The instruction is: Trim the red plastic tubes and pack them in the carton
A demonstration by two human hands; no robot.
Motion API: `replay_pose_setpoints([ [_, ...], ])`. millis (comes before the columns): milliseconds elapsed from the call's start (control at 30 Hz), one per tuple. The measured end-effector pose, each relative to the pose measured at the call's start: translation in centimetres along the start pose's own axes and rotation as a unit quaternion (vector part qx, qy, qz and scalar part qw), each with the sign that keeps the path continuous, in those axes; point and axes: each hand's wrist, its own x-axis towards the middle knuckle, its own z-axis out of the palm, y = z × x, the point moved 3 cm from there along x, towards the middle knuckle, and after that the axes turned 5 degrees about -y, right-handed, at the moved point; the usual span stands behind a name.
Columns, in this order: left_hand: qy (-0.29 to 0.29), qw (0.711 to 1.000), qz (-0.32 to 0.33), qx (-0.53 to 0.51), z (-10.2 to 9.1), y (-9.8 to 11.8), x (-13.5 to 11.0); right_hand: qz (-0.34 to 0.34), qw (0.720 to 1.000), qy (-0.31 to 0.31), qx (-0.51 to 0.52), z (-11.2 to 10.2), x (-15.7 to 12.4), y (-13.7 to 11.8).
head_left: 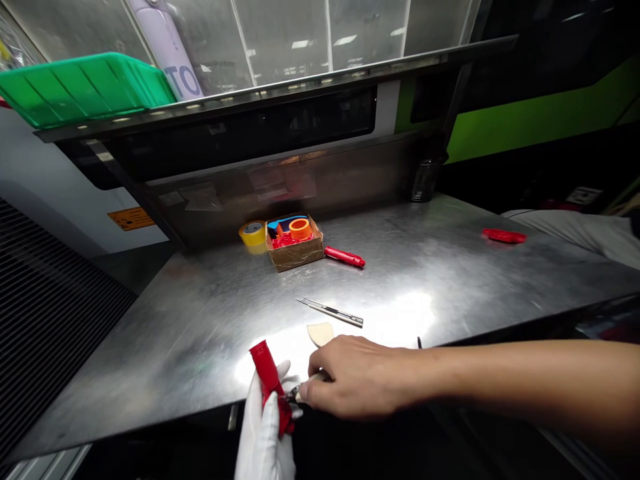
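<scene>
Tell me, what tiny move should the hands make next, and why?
I think the bare right hand should slowly ease the pale-handled tool along the red cylindrical piece. Its metal tip sits right at that piece, and the white-gloved left hand is holding the piece steady.

Left hand (263,441) wore a white fabric glove (263,450), smooth and close-fitting; right hand (357,377) and forearm (525,380) were bare, running out past the frame edge.
</scene>
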Motion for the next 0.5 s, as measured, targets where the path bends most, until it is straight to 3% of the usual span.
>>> replay_pose_setpoints([
  [200, 0.014, 1.0, 0.0, -0.005, -0.1, -0.6, 1.1, -0.007, 0.997, 0.012, -0.08, -0.1, -0.5, -0.5],
  [333, -0.001, 1.0, 0.025, -0.001, -1.1, -1.3, 2.5, -0.026, 0.998, 0.023, -0.056, 0.0, -0.3, -0.2],
  [500, 0.016, 0.999, 0.005, -0.03, -2.5, -1.9, 3.8, -0.038, 0.998, 0.049, 0.0, -0.8, -0.9, 0.0],
])
